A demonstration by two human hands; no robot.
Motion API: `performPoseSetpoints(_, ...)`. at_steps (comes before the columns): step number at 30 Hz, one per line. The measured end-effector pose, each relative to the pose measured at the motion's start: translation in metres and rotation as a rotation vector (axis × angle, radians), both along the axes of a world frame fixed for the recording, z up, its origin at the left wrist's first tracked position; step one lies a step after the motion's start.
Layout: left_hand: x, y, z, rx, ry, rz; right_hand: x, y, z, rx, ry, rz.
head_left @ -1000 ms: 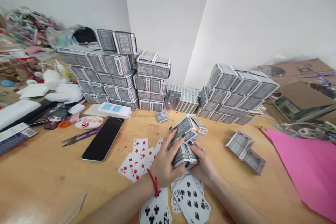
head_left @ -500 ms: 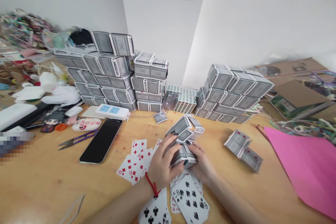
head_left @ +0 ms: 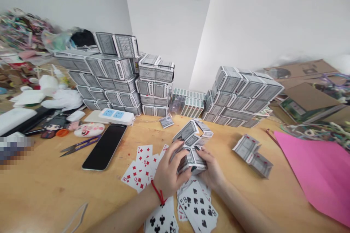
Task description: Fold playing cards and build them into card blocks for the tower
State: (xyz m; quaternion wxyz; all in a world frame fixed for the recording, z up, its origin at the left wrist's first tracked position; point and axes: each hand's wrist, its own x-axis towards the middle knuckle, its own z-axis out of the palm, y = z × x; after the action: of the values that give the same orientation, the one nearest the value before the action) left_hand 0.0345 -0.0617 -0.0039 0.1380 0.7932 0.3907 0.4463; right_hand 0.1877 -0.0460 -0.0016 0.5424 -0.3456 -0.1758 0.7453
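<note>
At the near middle of the wooden table (head_left: 54,193), a patterned card structure (head_left: 191,159) sits between the two hands, over the near edge of the work area. Left hand (head_left: 170,174): fingers spread and curved over its left side, thumb at the near lower edge; part of the structure is hidden under them. Right hand (head_left: 213,169): against the right side, a dark-nailed fingertip on the front upper face of the lower block. Grip: both hands partly closed, opened about as wide as the structure, which is held from two sides. The upper part projects beyond the fingertips, away from the wrists, with a gap between its panels. Right thumb position: cannot tell.

Just below the hands lie the spade cards (head_left: 197,205), loosely piled; the club cards (head_left: 160,222) are partly under the left forearm. The diamond cards (head_left: 140,167) fan out beside the left hand — faces up. Further left, the phone (head_left: 104,147) lies beside the scissors (head_left: 80,146). Well apart on the right rests a second card piece (head_left: 253,156), near the pink sheet (head_left: 314,178). Behind the hands: left stack (head_left: 109,83), middle stack (head_left: 155,87) and right stack (head_left: 240,96), all of similar patterned blocks.
</note>
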Motion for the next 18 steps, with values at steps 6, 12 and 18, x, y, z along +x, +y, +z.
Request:
performPoseSetpoints(6, -0.0003, 0.0002, -0.0008, 0.003, 0.006, 0.003, -0.0005, 0.0004, 0.0027, -0.010, 0.011, -0.016)
performPoseSetpoints(12, -0.0004, 0.0001, -0.0022, 0.002, 0.021, 0.012, -0.0004, 0.0009, 0.0046, -0.027, 0.023, -0.025)
performPoseSetpoints(18, 0.0010, -0.0007, -0.0019, -0.001, 0.031, 0.037, 0.0010, 0.0013, 0.0016, 0.003, 0.012, -0.007)
